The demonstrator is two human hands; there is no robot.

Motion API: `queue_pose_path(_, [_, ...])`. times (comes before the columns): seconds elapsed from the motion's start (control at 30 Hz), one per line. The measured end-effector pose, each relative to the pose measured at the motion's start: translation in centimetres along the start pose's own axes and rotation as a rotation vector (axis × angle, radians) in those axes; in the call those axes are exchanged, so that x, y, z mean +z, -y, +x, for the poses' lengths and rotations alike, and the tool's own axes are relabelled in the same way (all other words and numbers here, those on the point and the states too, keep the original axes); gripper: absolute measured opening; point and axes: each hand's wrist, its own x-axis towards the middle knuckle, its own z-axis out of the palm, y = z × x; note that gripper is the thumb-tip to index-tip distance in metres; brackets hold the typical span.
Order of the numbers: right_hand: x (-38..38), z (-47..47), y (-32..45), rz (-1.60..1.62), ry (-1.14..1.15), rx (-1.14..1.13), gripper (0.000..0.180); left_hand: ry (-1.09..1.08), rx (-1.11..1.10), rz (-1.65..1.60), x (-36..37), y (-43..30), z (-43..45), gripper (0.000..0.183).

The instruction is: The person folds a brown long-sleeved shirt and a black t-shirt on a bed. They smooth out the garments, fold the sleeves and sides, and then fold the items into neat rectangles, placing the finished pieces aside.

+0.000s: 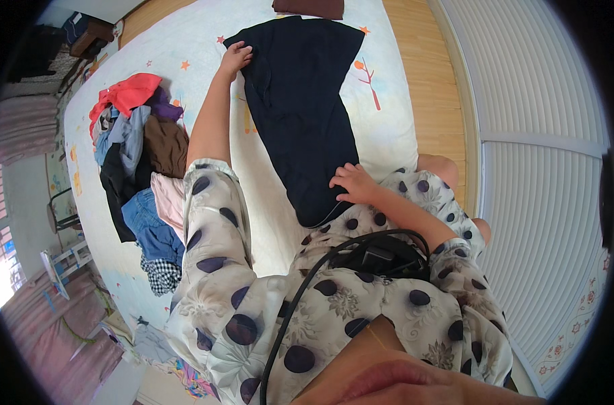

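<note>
A dark navy or black pair of trousers (302, 101), folded lengthwise, lies on the bed before me. Its wide end is away from me and its narrow end reaches my lap. My left hand (237, 56) is at the far left edge of the cloth, fingers curled on it; whether they pinch it I cannot tell. On the right edge near the narrow end rests my right hand (355, 183), palm down with its fingers apart. A thin pale line (332, 215) runs along the narrow end.
A heap of mixed clothes (134, 147) lies on the bed (266, 217) to my left. Beyond the trousers is a folded brown cloth (309, 7). White ribbed sliding doors (534, 91) stand to the right, past a wooden floor strip (433, 86). A black cable (307, 283) crosses my front.
</note>
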Motion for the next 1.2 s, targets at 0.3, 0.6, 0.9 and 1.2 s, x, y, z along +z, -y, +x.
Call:
queue_pose_path(0.3, [-0.5,-0.1,1.0,-0.053,-0.029,-0.041,0.034,-0.188,0.427,0.289,1.6,4.6,-8.6,0.034])
queue_pose_path(0.6, [0.9,3.7,7.3,-0.088,-0.31,0.264,0.074,-0.381,0.232,0.3,6.2,9.7,-17.4,0.047])
queue_pose_path(0.9, [3.3,5.7,-1.4,0.556,-0.6,0.262,0.03,-0.494,0.232,0.36,9.7,9.8,-21.3,0.042])
queue_pose_path(1.2, [2.3,0.9,-2.5,1.168,-0.504,0.899,0.026,-0.446,0.037,0.078,9.5,11.2,-21.1,0.032])
